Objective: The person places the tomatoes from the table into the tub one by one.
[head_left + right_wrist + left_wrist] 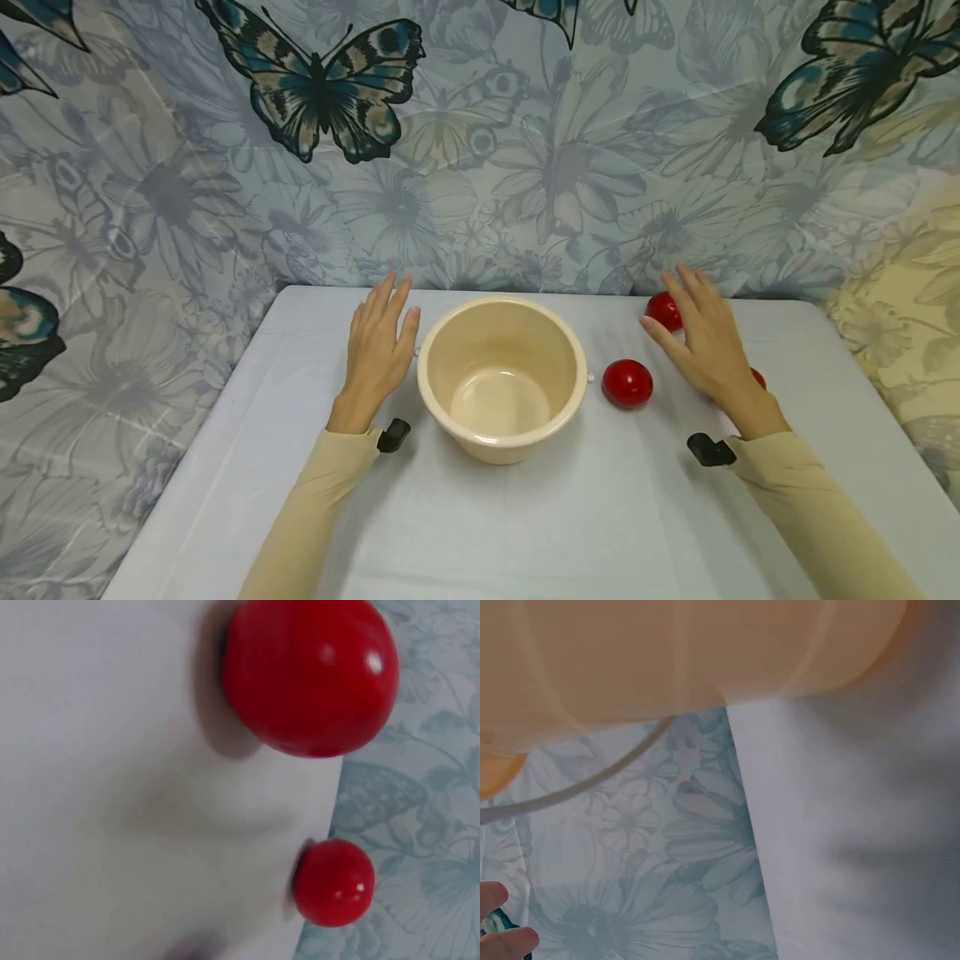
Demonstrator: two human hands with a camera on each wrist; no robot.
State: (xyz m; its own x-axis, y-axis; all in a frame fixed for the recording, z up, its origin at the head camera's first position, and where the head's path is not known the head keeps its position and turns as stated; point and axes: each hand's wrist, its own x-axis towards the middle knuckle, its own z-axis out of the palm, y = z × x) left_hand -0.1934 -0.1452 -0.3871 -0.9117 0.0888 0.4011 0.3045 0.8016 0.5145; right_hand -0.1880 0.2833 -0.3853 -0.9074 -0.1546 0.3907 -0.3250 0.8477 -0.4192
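A cream bucket (501, 440) stands upright on the white table, its inside bare. Its outer wall (667, 660) and pale curved handle (615, 769) show in the left wrist view. My left hand (378, 346) hovers just left of the bucket, fingers extended, holding nothing. Right of the bucket lies a glossy red tomato-like ball (627, 383), large in the right wrist view. A second red ball (663, 310) lies farther back, partly behind my right hand (705, 342), which has its fingers spread and grips nothing. A third red ball (758, 377) is mostly hidden by the right wrist.
White cloth covers the table (480, 533). Behind it and to the left hangs a butterfly and flower patterned cloth (405, 217); yellowish patterned fabric (900, 325) is at the right. A small black camera (393, 435) sits at the left cuff, another (710, 450) at the right.
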